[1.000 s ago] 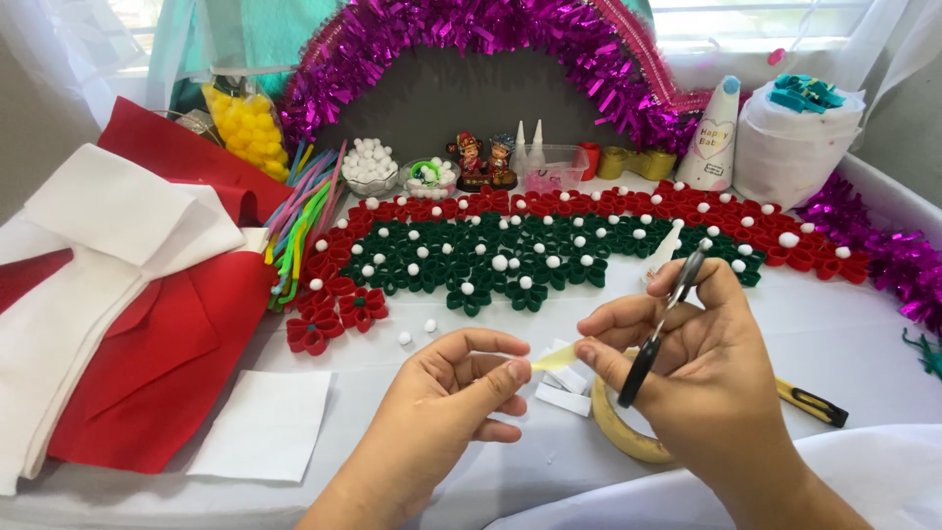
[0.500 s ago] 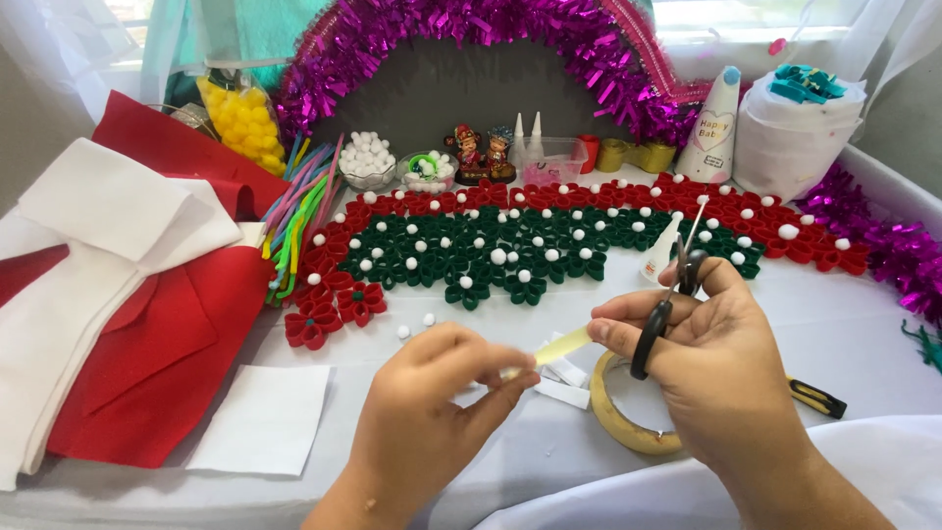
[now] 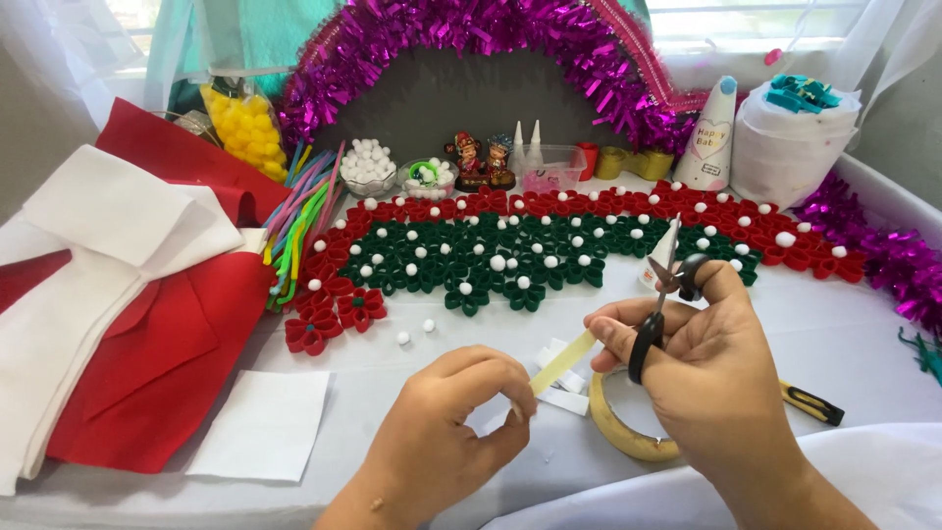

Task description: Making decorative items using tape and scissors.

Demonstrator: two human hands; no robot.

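Observation:
My left hand [image 3: 446, 422] pinches one end of a short pale yellow strip of tape [image 3: 561, 362]. My right hand [image 3: 711, 368] pinches the strip's other end with its fingertips and also holds small black-handled scissors [image 3: 659, 294], blades pointing up and away. The strip stretches between both hands above the table. A tan tape roll [image 3: 618, 422] lies flat just beneath my right hand. Beyond the hands lies an arch of red and green rolled felt flowers [image 3: 491, 250] dotted with white pom-poms.
Red and white felt sheets [image 3: 108, 304] lie at the left with a white square [image 3: 260, 422]. Pipe cleaners [image 3: 299, 221], bowls of pom-poms [image 3: 370, 167], figurines, glue bottles and purple tinsel [image 3: 471, 39] line the back. A yellow utility knife [image 3: 810, 402] lies at the right.
My left hand turned palm-down and took the tape strip's near end, drawing it taut. The right hand raised the scissors slightly.

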